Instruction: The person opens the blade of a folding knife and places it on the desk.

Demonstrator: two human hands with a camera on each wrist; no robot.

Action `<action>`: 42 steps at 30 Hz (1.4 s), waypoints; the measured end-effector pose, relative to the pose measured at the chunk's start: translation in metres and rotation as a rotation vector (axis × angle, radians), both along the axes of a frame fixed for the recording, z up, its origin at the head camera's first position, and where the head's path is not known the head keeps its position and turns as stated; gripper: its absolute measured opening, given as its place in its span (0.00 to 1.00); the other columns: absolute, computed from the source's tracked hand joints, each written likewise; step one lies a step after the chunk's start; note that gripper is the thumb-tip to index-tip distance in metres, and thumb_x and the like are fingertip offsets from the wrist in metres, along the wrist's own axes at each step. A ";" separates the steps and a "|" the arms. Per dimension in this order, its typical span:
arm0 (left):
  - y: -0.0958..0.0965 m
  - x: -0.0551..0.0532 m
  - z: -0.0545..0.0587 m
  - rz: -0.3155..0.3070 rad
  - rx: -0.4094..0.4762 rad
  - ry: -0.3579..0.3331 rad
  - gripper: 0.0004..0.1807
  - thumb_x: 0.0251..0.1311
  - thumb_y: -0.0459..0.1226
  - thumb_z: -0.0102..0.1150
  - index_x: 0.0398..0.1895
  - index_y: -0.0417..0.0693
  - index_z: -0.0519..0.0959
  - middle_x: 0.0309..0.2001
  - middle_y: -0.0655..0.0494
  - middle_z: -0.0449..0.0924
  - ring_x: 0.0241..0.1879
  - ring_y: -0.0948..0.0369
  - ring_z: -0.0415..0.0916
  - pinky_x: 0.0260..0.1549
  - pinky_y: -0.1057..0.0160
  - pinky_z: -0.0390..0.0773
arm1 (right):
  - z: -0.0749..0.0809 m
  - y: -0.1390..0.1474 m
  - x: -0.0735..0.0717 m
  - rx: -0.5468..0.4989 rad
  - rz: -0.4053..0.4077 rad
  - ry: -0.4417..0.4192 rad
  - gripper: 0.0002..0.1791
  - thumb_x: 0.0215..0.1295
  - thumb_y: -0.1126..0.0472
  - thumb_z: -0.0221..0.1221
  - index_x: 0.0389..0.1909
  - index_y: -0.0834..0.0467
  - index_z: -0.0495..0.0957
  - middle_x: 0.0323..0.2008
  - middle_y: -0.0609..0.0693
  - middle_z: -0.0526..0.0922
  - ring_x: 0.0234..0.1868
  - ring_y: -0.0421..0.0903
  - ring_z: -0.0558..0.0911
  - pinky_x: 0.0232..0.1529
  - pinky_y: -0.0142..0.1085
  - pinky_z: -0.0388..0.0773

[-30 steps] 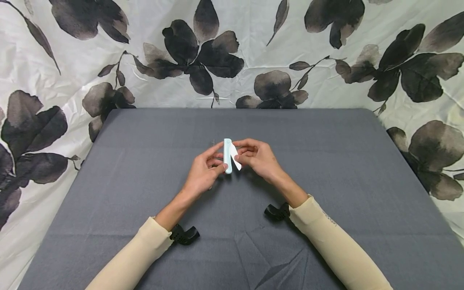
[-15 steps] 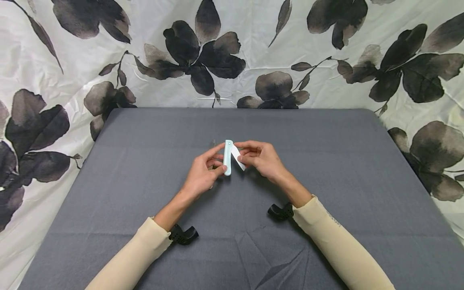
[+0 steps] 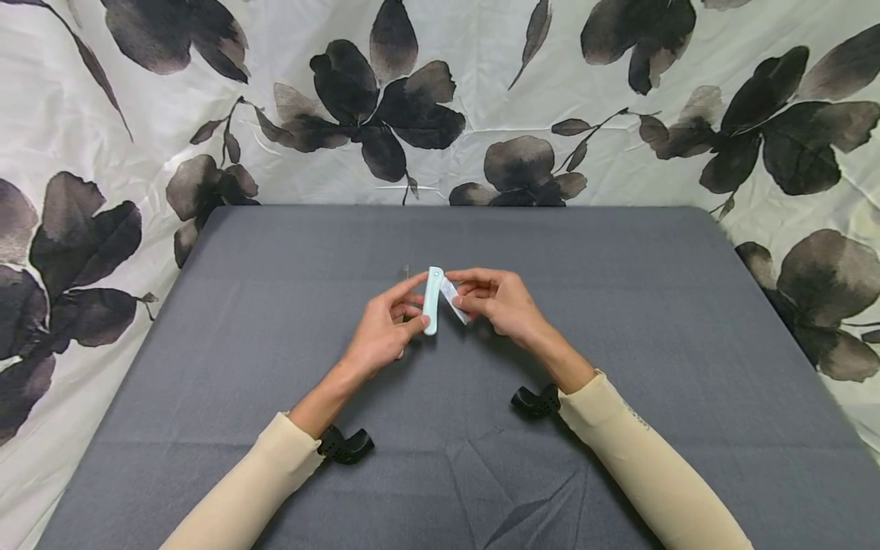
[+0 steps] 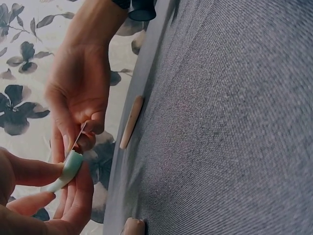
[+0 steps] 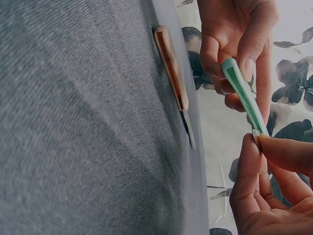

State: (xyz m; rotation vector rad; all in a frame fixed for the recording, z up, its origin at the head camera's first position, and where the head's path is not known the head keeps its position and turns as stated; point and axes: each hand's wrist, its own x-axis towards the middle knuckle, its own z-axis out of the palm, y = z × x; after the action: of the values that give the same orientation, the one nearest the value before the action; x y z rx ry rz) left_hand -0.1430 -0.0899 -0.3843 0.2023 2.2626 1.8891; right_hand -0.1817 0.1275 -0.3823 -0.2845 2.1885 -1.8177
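A folding knife with a mint-green handle (image 3: 432, 302) and a white blade (image 3: 451, 295) is held up over the middle of the table, its blade partly swung out. My left hand (image 3: 381, 327) grips the handle between thumb and fingers. With thumb and fingertips, my right hand (image 3: 507, 304) pinches the blade near the pivot end and along its edge. In the right wrist view the green handle (image 5: 240, 90) runs between both hands. Seen from the left wrist, the blade (image 4: 78, 136) shows edge-on as a thin line.
A second knife (image 5: 171, 68) with a brown handle lies on the grey table (image 3: 275, 252), mostly hidden under my left hand from above. The left wrist view shows a tan stick-like thing (image 4: 132, 122) on the table. Behind hangs a floral cloth (image 3: 474, 92).
The blade has swung further out to the right from the handle, with my right hand moving slightly right along with it. The handle has tilted a little; my left hand keeps its grip.
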 end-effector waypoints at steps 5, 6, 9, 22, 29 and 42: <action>-0.002 0.002 -0.001 -0.026 -0.018 -0.007 0.37 0.65 0.23 0.62 0.77 0.54 0.70 0.55 0.39 0.80 0.46 0.53 0.82 0.36 0.69 0.78 | -0.002 0.004 0.002 0.018 0.018 -0.021 0.21 0.68 0.70 0.65 0.61 0.59 0.83 0.36 0.54 0.86 0.25 0.39 0.81 0.15 0.33 0.66; -0.002 0.003 -0.001 -0.032 -0.021 -0.008 0.37 0.65 0.23 0.61 0.77 0.54 0.70 0.56 0.39 0.80 0.46 0.53 0.82 0.36 0.69 0.78 | -0.002 0.005 0.003 0.021 0.020 -0.028 0.21 0.68 0.70 0.65 0.61 0.58 0.83 0.36 0.54 0.86 0.24 0.40 0.80 0.14 0.32 0.62; -0.003 0.003 -0.001 -0.045 -0.029 -0.007 0.37 0.65 0.23 0.61 0.77 0.53 0.70 0.56 0.39 0.79 0.46 0.53 0.81 0.36 0.70 0.78 | -0.002 0.008 0.004 0.029 0.027 -0.036 0.20 0.69 0.68 0.64 0.61 0.56 0.83 0.36 0.53 0.86 0.24 0.41 0.80 0.12 0.31 0.56; -0.006 0.006 -0.005 -0.100 -0.093 -0.005 0.37 0.65 0.23 0.59 0.77 0.55 0.70 0.56 0.41 0.79 0.48 0.55 0.79 0.39 0.67 0.75 | -0.007 0.018 0.007 0.083 0.048 0.007 0.18 0.70 0.66 0.64 0.59 0.55 0.85 0.35 0.51 0.85 0.24 0.44 0.78 0.17 0.37 0.65; -0.007 0.008 -0.006 -0.133 -0.101 -0.006 0.37 0.64 0.23 0.58 0.77 0.54 0.70 0.56 0.40 0.80 0.48 0.55 0.80 0.41 0.67 0.77 | -0.010 0.023 0.008 0.082 0.078 -0.002 0.19 0.69 0.66 0.64 0.60 0.58 0.84 0.35 0.51 0.84 0.23 0.44 0.76 0.19 0.35 0.68; -0.016 0.003 -0.007 -0.219 -0.114 -0.014 0.35 0.66 0.23 0.57 0.77 0.51 0.70 0.56 0.39 0.81 0.48 0.54 0.82 0.43 0.66 0.79 | -0.009 0.028 0.005 0.106 0.132 -0.025 0.19 0.70 0.67 0.64 0.61 0.60 0.83 0.37 0.52 0.84 0.24 0.42 0.76 0.22 0.35 0.74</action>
State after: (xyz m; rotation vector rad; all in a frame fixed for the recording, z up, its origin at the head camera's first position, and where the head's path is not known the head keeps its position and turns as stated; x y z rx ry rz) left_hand -0.1398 -0.1061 -0.3909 0.4005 2.2281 1.6431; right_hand -0.1771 0.1552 -0.3916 -0.3718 2.1855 -1.6217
